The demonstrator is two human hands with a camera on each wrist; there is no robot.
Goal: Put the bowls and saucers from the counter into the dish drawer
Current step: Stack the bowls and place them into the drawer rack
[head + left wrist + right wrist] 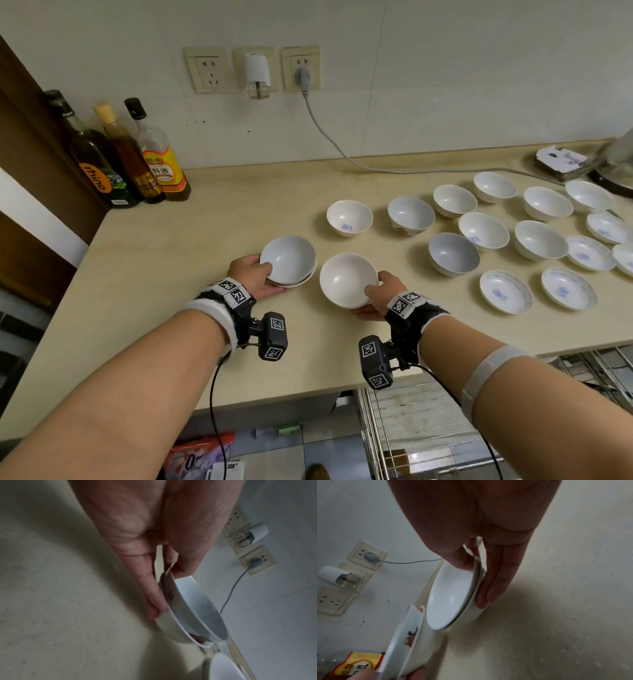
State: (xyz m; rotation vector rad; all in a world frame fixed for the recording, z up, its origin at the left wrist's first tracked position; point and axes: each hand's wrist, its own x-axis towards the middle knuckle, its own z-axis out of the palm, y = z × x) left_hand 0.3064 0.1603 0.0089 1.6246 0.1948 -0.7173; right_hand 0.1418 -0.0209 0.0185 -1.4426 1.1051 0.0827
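Note:
My left hand [258, 277] grips a stack of two white bowls [289, 260], thumb on the rim and fingers under the base; in the left wrist view the stacked bowls [188, 609] tilt just above the counter. My right hand [375, 296] holds another pair of nested white bowls [347, 279], thumb over the rim [465, 562], fingers [496, 574] flat under the outer bowl [453, 599]. Several more white bowls [349, 216] and blue-patterned saucers [506, 291] lie spread over the beige counter [191, 246] to the right.
Three bottles [137, 154] stand at the counter's back left corner. A grey cable [329, 140] runs from a wall socket along the counter's back. A wire-rack drawer [445, 421] stands open below the counter edge, bottom right. Clutter sits at the far right back [561, 161].

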